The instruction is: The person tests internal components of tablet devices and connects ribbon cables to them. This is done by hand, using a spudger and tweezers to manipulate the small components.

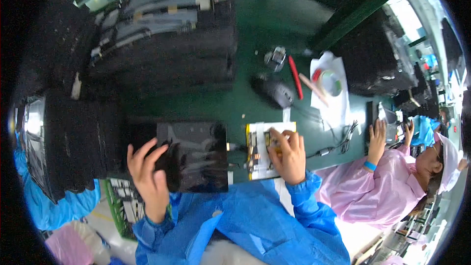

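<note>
A thin, glossy black screen panel (196,159) lies flat on the green table before me. My left hand (148,179) is at its left edge, fingers spread apart, gripping nothing. To the right lies a flat white battery pack with yellow edges (258,159), small parts showing along its left side. Over its right half my right hand (289,159) is bent, thumb and forefinger drawn together at the surface; whatever they pinch is too small or hidden to name. Short cable ends (236,147) lie between the panel and the pack.
Tall stacks of black panels (162,54) stand at the left and back. A black mouse (274,91), red stick tool (296,76), tape roll (329,83) and coiled black cable (346,140) lie beyond the pack. A co-worker in pink (375,181) works at the right.
</note>
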`<state>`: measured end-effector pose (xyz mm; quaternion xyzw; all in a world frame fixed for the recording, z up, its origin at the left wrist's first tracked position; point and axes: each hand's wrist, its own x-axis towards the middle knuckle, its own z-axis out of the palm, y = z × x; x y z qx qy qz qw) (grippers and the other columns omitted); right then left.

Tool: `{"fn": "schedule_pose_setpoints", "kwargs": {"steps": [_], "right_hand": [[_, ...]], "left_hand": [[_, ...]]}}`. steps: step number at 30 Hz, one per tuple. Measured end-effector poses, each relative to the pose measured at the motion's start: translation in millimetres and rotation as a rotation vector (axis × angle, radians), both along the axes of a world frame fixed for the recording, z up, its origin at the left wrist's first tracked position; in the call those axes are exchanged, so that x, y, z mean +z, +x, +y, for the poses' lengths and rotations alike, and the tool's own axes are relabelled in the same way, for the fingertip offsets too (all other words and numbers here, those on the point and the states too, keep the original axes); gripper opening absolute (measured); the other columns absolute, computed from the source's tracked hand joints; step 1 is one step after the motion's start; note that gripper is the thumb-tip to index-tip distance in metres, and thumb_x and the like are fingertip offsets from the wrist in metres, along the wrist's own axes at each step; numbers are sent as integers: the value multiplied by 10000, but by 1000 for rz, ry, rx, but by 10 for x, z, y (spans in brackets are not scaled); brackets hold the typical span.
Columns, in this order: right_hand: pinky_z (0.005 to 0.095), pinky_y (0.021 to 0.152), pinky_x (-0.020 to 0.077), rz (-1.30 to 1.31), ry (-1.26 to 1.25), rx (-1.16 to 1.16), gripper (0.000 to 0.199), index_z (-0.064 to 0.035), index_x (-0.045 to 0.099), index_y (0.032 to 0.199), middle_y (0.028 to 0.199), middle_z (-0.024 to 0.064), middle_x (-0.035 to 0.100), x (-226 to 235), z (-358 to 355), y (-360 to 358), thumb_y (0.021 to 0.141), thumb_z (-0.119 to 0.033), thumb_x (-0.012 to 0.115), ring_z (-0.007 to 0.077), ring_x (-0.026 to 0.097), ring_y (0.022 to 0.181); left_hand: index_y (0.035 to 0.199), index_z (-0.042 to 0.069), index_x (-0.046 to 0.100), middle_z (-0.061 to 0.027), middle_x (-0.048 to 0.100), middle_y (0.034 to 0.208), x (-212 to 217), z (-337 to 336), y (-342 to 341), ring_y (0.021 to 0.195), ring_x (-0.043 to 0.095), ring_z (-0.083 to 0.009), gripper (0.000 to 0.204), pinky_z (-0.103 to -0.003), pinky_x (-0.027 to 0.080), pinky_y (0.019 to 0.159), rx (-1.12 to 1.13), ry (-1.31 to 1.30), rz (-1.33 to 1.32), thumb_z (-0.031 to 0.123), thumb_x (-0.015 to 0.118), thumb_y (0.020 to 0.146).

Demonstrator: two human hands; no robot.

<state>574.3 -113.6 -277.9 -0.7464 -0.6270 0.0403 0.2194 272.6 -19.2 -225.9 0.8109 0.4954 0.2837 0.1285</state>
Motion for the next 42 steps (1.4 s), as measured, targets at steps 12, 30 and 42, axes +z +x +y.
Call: {"fn": "schedule_pose_setpoints", "kwargs": {"steps": [12,30,42], "right_hand": [[394,777,425,40,100,-59,342,-103,639,1097,965,126,526,-62,30,-40,756,-88,643,303,503,868],[367,843,414,47,82,-42,300,-94,641,1140,988,140,540,-209,24,14,844,-80,600,283,515,919],[390,910,376,-113,167,251,414,-111,660,1141,1125,143,579,327,-197,-592,783,-318,640,270,528,1019]], "left_hand": [[1334,17,442,-176,442,1379,-323,223,-720,1292,398,-329,476,-385,280,1075,125,-194,-287,310,353,971],[1389,39,377,-172,378,1425,-422,88,-769,1348,308,-311,628,-377,181,1110,114,-350,-458,475,338,940],[1395,75,374,-199,417,1363,-432,52,-694,1240,375,-333,607,-396,226,1074,173,-307,-288,454,349,922]]}}
